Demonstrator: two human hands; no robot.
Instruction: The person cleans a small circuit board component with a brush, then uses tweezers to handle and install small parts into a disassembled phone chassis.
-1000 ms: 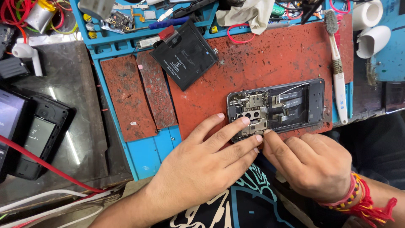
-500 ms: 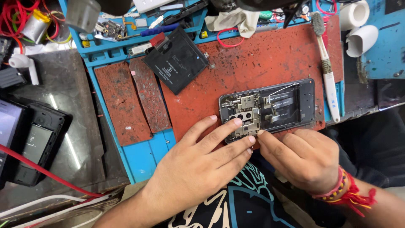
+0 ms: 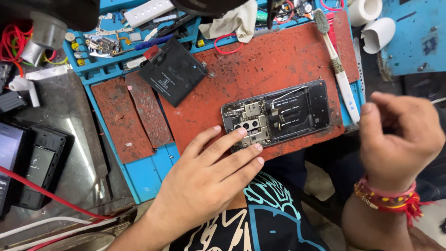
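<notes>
An opened phone (image 3: 297, 111) with its back cover off lies on a worn red mat (image 3: 260, 60), its circuit board and flex cables showing. My left hand (image 3: 209, 181) lies flat on the mat, fingers spread, with the fingertips pressing on the phone's left end. My right hand (image 3: 399, 139) hangs raised off the mat to the right of the phone and touches nothing. Its fingers are curled inward and blurred, so I cannot see whether anything is in them. Red and yellow threads circle that wrist.
A black battery (image 3: 173, 70) lies on the mat to the upper left of the phone. A white toothbrush (image 3: 341, 76) lies along the mat's right edge. Small tools and parts fill the blue tray (image 3: 111, 46). Another dark device (image 3: 37, 162) and a red cable (image 3: 55, 197) sit at the left.
My right hand has left the phone's lower edge and lifted away to the right. The left hand stays on the phone. The view has shifted, so the phone now sits higher.
</notes>
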